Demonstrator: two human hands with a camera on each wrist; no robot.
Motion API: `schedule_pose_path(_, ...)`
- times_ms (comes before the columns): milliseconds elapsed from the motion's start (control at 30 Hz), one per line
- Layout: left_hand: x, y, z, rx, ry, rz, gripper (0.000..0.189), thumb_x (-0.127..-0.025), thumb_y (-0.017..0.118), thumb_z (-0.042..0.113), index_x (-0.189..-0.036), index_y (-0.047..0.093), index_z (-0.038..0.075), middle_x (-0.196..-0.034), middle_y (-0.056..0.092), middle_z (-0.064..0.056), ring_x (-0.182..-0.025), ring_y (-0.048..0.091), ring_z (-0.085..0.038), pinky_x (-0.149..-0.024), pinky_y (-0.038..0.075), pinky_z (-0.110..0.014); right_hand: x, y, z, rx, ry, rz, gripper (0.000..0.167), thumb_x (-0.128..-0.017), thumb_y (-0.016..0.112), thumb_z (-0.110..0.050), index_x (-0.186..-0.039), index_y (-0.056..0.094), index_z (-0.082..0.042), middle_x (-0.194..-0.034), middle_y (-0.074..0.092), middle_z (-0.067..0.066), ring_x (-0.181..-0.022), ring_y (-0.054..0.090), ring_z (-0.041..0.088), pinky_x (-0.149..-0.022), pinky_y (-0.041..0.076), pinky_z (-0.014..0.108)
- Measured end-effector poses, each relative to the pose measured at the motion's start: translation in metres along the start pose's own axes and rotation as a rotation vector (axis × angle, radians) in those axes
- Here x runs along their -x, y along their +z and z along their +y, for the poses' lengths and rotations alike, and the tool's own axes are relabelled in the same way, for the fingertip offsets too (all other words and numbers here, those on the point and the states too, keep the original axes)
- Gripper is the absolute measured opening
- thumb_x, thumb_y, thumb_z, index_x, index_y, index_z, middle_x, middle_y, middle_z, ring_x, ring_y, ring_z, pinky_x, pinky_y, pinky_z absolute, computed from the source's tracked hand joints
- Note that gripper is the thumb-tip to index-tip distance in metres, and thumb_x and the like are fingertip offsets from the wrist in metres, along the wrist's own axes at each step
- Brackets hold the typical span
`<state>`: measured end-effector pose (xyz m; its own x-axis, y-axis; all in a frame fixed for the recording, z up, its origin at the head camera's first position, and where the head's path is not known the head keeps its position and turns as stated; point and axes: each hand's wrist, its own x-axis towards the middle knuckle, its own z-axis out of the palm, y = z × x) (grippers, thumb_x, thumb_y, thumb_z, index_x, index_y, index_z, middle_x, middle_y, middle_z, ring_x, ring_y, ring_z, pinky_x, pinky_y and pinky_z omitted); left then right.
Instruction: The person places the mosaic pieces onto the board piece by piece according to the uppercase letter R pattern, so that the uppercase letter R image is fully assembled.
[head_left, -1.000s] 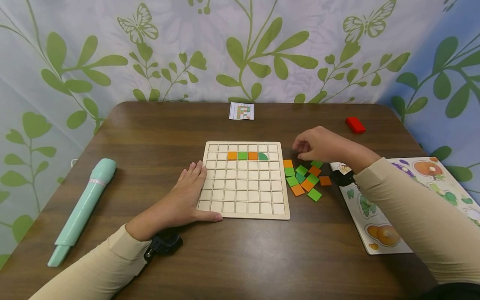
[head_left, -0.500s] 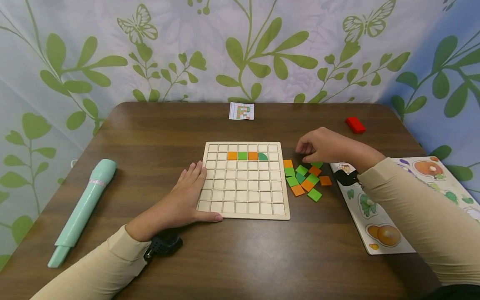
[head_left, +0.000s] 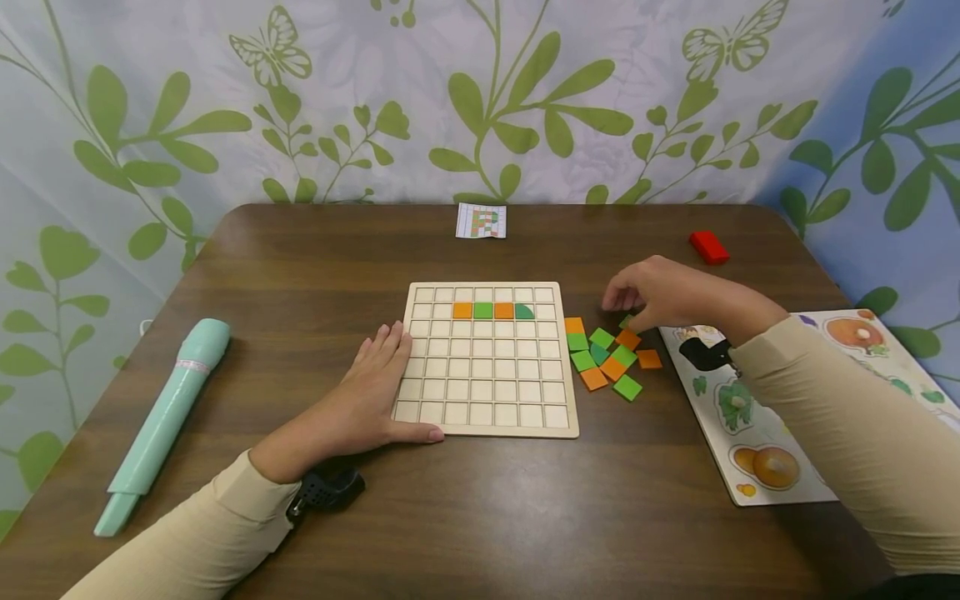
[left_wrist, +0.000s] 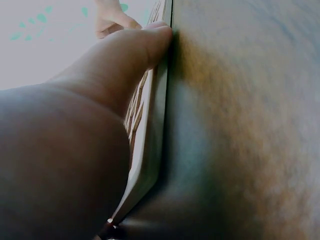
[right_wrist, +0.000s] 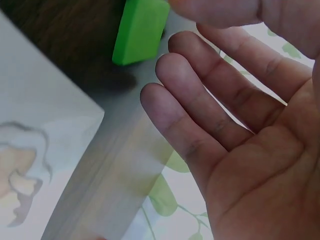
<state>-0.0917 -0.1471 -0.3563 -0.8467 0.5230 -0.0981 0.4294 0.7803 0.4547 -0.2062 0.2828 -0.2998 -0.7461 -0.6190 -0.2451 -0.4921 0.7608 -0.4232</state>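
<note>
My left hand [head_left: 372,383] lies spread at the left edge of a pale wooden grid board [head_left: 564,367]. Its thumb lies along the board's front edge in the left wrist view. One row of the board holds two orange square tiles [head_left: 462,311], a green square tile [head_left: 483,311] and a dark green rounded tile [head_left: 524,312]. My right hand [head_left: 660,292] hovers at the far side of several loose orange and green tiles [head_left: 622,356], fingers loosely bent. In the right wrist view, its thumb tip is right at a green tile [right_wrist: 141,32], with the palm holding nothing.
A white vegetable picture board [head_left: 757,417] lies to the right, partly under the right sleeve. A red block [head_left: 708,247] sits at the back right, and a small printed grid card [head_left: 481,222] at the back middle. A mint-green stick-shaped object [head_left: 165,425] lies at left.
My right hand has drifted right and slightly nearer over the loose tiles, its thumb now covering part of a green one. The left hand and the board's tiles stay put.
</note>
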Motion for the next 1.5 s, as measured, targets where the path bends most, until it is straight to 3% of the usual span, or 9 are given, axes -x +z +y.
schedule_pose_path(267,0.0009,0.0002,-0.0015,0.000,-0.001,-0.001,0.137,-0.081,0.078,0.074,-0.162,0.011,-0.013,-0.170,0.002,-0.031,-0.157,-0.002,-0.045,-0.124,0.004,-0.057,0.0022,0.0011,0.0029,-0.001,0.037,-0.033,0.040,-0.077,0.080,0.014,-0.109,0.075,-0.008,-0.107,0.068,0.001,-0.098,0.062,0.025,-0.091,0.056,0.048)
schedule_pose_path(733,0.0008,0.0001,-0.0001,0.004,0.006,-0.001,0.137,-0.081,0.079,0.073,-0.162,0.011,-0.013,-0.170,0.002,-0.031,-0.157,-0.001,-0.044,-0.124,0.004,-0.057,-0.0015,0.0016,0.0046,0.069,-0.015,-0.091,0.044,-0.074,0.082,0.017,-0.107,0.074,-0.012,-0.107,0.063,-0.001,-0.097,0.058,0.023,-0.090,0.055,0.044)
schedule_pose_path(1500,0.0014,0.0001,-0.0010,0.000,0.003,0.001,0.137,-0.081,0.078,0.074,-0.163,0.011,-0.013,-0.170,0.003,-0.031,-0.157,-0.001,-0.045,-0.124,0.004,-0.057,-0.0041,0.0029,0.0057,0.066,-0.026,-0.058,0.029,-0.082,0.085,0.004,-0.104,0.077,-0.012,-0.099,0.068,-0.003,-0.090,0.061,0.021,-0.085,0.057,0.041)
